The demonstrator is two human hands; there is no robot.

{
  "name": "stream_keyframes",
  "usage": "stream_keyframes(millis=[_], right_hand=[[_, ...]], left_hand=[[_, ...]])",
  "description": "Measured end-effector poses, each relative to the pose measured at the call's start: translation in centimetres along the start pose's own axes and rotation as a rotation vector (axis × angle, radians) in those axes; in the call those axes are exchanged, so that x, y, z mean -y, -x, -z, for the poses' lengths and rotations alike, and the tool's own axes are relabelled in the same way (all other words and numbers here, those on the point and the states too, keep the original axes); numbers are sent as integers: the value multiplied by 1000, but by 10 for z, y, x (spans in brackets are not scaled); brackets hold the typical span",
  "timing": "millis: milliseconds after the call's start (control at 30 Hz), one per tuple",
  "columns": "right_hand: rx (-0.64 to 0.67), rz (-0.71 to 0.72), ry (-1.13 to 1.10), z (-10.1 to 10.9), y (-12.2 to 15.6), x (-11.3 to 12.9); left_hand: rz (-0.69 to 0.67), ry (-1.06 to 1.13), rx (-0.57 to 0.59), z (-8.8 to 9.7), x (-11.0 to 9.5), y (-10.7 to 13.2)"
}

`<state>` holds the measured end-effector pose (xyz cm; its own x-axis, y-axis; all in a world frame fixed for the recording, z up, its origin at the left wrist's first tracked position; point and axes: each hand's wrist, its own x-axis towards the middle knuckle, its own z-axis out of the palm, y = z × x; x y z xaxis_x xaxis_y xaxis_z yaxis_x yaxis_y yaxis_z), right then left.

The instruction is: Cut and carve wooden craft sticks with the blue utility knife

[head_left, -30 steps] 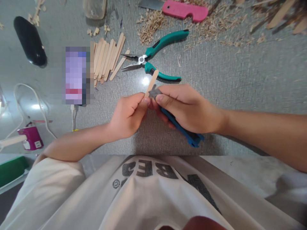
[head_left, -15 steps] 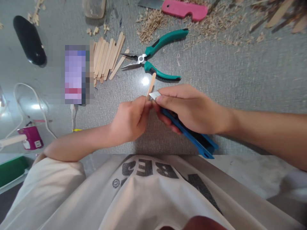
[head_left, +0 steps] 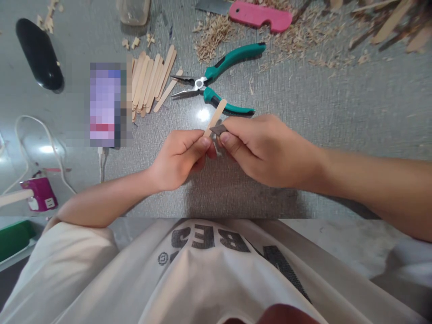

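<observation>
My left hand (head_left: 180,157) pinches the lower end of a wooden craft stick (head_left: 216,116), which points up and to the right over the grey table. My right hand (head_left: 266,150) is closed round a utility knife; only its grey blade tip (head_left: 218,130) shows between thumb and forefinger, resting against the stick. The knife's blue handle is hidden under the hand. Both hands meet just below the green-handled pliers.
Green-handled long-nose pliers (head_left: 216,81) lie open beyond the hands, next to a row of several craft sticks (head_left: 151,83). A pink tool (head_left: 259,14) and wood shavings (head_left: 212,33) lie at the far edge. A phone (head_left: 105,104), black object (head_left: 39,54) and charger (head_left: 37,193) sit left.
The right hand has turned so the knife's blue handle, seen sticking out below it before, is now hidden. The stick has tilted a little more to the right.
</observation>
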<state>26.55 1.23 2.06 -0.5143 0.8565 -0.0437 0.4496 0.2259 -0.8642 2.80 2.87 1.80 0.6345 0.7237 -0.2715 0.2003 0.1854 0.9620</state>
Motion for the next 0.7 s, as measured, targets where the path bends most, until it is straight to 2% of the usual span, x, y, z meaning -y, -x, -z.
stream_keyframes(millis=[133,200,367,467,533,600,700], right_hand=[[-17,-11,-38,1,-2,2],[2,-71,-137,2,-2,4],[184,-430,-741,4,-5,11],[239,-484,-896,4,-4,11],[198,-386,-762,2,-3,9],[71,-209,-475,0,-1,6],[-35,-45,-144,-1,1,2]], left_hand=[[32,32,-2,0,-3,-3],[32,33,-7,-1,-3,-3],[-80,-102,-91,-7,2,3],[-127,-150,-120,-10,3,6],[-149,-135,-100,-9,3,5],[-146,-105,-64,-7,3,3],[-68,-28,-22,-3,1,0]])
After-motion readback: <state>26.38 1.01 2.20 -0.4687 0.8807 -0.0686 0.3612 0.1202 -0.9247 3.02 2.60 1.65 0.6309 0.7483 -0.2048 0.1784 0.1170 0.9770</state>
